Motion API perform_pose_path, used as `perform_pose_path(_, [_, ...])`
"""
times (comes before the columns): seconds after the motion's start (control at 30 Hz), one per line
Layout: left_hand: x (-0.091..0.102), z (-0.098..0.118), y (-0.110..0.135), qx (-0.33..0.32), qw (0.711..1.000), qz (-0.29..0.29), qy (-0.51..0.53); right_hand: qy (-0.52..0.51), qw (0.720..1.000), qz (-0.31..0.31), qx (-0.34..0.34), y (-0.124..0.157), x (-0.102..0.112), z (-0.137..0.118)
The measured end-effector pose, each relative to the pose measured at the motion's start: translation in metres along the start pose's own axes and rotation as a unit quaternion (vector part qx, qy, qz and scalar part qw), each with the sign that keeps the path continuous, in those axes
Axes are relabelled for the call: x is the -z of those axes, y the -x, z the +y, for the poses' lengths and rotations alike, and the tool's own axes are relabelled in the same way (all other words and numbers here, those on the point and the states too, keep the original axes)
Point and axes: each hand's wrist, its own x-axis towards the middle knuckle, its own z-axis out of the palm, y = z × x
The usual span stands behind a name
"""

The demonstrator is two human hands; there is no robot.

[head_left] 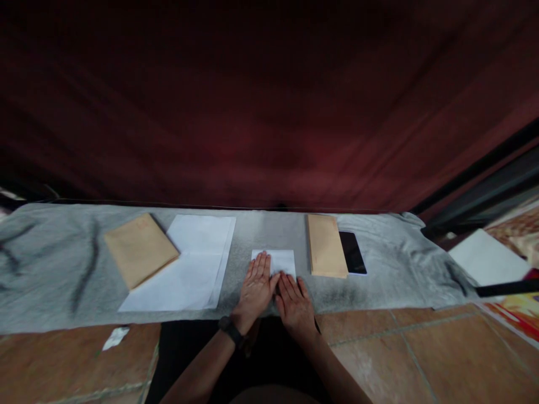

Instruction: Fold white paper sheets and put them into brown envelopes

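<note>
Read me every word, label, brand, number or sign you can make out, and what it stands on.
No text is readable in this view.
Left brown paper stack: faint reddish marks near its top, too blurred to read.
Small white paper under the left hand and right hand: no lettering visible.
Phone-like device: dark screen, nothing readable.
Wristwatch: too small and dark to read.

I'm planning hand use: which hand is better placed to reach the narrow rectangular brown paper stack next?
Probably the right hand: it is nearer that brown stack. The left hand lies farther away; both rest on the small white paper rectangle.
</note>
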Motion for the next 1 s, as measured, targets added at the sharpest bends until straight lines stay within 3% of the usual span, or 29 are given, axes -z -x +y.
perform_pose_path(0.2, [0.002,-0.008,-0.004,0.062,0.997,0.03,-0.037,-0.01,1.0,0.007,-0.004,0.0,0.0,0.0])
perform_pose_path(0.37, [0.006,0.005,-0.008,-0.037,0.999,-0.001,-0.005,-0.018,1.0,0.011,-0.006,0.003,-0.004,0.0])
perform_pose_path(0.57, [0.008,0.005,-0.007,-0.055,0.998,-0.016,0.007,-0.094,0.995,-0.005,-0.023,0.002,-0.002,0.012])
perform_pose_path(0.73, [0.006,0.004,-0.006,-0.058,0.998,-0.018,0.004,-0.167,0.983,0.023,-0.071,-0.023,-0.003,0.03])
perform_pose_path(1.0, [0.003,0.005,-0.007,-0.052,0.998,-0.025,0.006,-0.003,0.999,-0.049,-0.022,-0.057,-0.018,0.031])
